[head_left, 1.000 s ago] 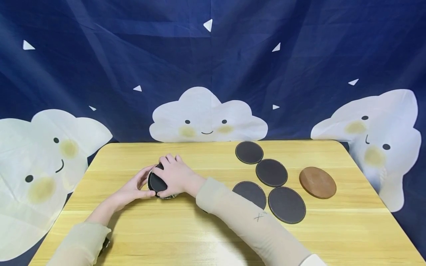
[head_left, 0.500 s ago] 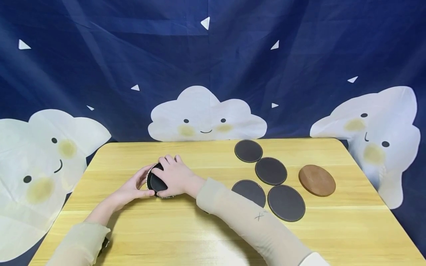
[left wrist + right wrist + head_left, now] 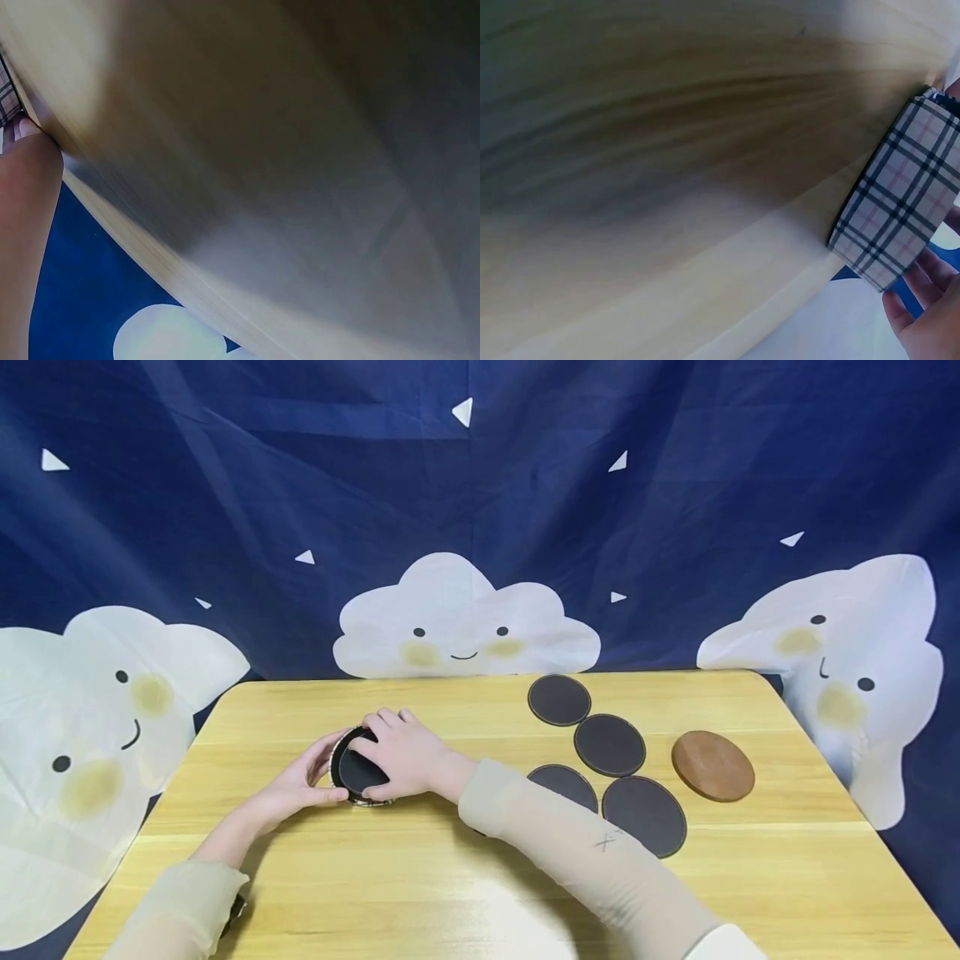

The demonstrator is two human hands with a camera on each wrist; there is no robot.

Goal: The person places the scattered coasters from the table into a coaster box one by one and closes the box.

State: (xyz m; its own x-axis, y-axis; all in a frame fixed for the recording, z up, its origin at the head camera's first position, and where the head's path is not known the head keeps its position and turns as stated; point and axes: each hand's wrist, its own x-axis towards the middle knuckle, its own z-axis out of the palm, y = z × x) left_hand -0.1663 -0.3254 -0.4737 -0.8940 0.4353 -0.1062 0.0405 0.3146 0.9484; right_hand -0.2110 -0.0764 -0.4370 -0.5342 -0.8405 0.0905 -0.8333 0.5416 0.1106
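Observation:
In the head view a round holder [image 3: 337, 782] with a plaid outer wall and dark rim sits on the left half of the table. My left hand [image 3: 300, 783] grips its left side, with the thumb along the near edge. A round black coaster [image 3: 358, 772] lies within the rim. Over its right part my right hand [image 3: 407, 755] reaches down, fingers bent towards the far edge and thumb near the front, holding the coaster; the palm hides part of it. Right wrist view: the holder's plaid wall [image 3: 901, 193] shows close up, fingers [image 3: 932, 264] at its lower end.
Several black stitched coasters lie flat on the right half of the table, among them a far one [image 3: 559, 700] and a near one [image 3: 647, 817] partly behind the right sleeve [image 3: 555, 835]. A thicker brown disc [image 3: 712, 766] lies farther right. A blue cloud-print curtain [image 3: 480, 485] hangs behind.
My right hand has shifted slightly to the right, uncovering more of the black coaster; the right sleeve moved with it. My left hand and the holder have stayed in place.

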